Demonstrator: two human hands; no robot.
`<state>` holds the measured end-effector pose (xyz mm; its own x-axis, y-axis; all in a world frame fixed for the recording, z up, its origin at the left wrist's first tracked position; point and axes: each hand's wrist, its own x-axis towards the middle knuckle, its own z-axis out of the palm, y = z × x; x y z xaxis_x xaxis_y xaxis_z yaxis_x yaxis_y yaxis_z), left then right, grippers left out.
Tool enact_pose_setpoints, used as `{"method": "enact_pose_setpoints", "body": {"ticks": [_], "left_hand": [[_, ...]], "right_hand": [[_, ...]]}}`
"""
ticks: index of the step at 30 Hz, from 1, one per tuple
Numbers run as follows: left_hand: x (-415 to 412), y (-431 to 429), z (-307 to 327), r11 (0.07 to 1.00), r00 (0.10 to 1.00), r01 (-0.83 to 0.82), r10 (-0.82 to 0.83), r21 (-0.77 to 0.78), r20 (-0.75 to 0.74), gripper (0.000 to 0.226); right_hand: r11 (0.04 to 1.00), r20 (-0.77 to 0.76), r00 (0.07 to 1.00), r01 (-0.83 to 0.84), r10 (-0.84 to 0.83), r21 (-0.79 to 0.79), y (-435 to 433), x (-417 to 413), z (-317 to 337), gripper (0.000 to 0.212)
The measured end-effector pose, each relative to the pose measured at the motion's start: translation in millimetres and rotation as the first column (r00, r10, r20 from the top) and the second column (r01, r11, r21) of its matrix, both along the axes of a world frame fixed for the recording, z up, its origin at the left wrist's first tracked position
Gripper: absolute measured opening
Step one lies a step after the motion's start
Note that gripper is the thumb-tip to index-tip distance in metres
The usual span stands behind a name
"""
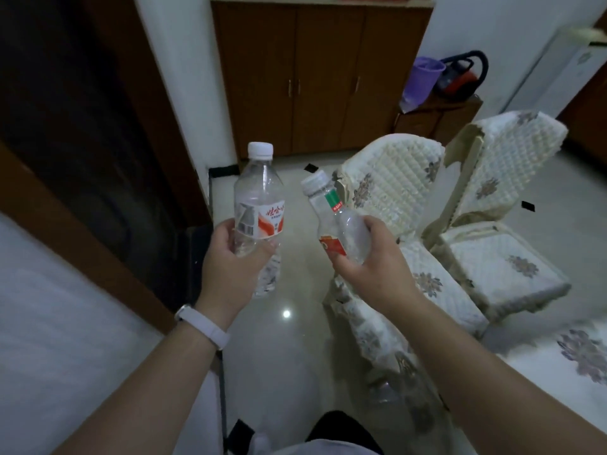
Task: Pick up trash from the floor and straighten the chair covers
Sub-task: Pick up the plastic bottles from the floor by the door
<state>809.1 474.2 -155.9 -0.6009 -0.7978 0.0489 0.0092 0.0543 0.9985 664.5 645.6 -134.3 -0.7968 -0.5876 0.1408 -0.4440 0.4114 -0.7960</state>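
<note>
My left hand [230, 257] is raised, fingers curled round an upright clear bottle [259, 188]; its red-and-white label's script I can't read. My right hand [371, 267] grips a tilted bottle [331, 215], green neck band, red label, beside the quilted chair covers [394, 178].

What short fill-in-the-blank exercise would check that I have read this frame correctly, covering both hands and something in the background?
1. The right hand grips the tilted bottle, which has a ____ neck band.
2. The left hand grips the upright bottle, whose cap is ____.
3. The bucket in the far corner is ____.
Missing words: green; white; purple.
</note>
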Motion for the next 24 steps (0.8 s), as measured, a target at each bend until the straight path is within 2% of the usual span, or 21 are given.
{"method": "enact_pose_setpoints", "body": {"ticks": [4,10,13,19,24], "left_hand": [[-37.1,-29.5,-12.0,1.000,0.999,0.015,-0.016,0.014,0.041,0.045],[-125.2,-85.6,-19.9,0.995,0.989,-0.096,0.097,-0.013,0.115,0.050],[-175.7,-111.8,-12.4,0.988,0.980,-0.150,0.152,-0.028,0.131,0.049],[-251.3,-156.5,6.7,0.989,0.984,-0.146,0.148,-0.020,0.097,0.055],[-288.0,-199.4,2.9,0.989,0.984,-0.146,0.147,-0.015,0.097,0.046]], "right_hand": [[0.999,0.050,0.999,-0.015,0.017,-0.036,-37.6,-44.5,-18.1,0.067],[0.997,0.111,0.991,-0.075,0.078,-0.030,-96.2,-148.2,-38.5,0.053],[0.991,0.092,0.987,-0.130,0.132,-0.034,-128.4,-207.1,-32.1,0.048],[0.982,0.075,0.980,-0.185,0.186,-0.027,-181.0,-286.7,-20.1,0.048],[0.984,0.076,0.981,-0.175,0.176,-0.014,-224.8,-329.0,-24.2,0.050]]}}
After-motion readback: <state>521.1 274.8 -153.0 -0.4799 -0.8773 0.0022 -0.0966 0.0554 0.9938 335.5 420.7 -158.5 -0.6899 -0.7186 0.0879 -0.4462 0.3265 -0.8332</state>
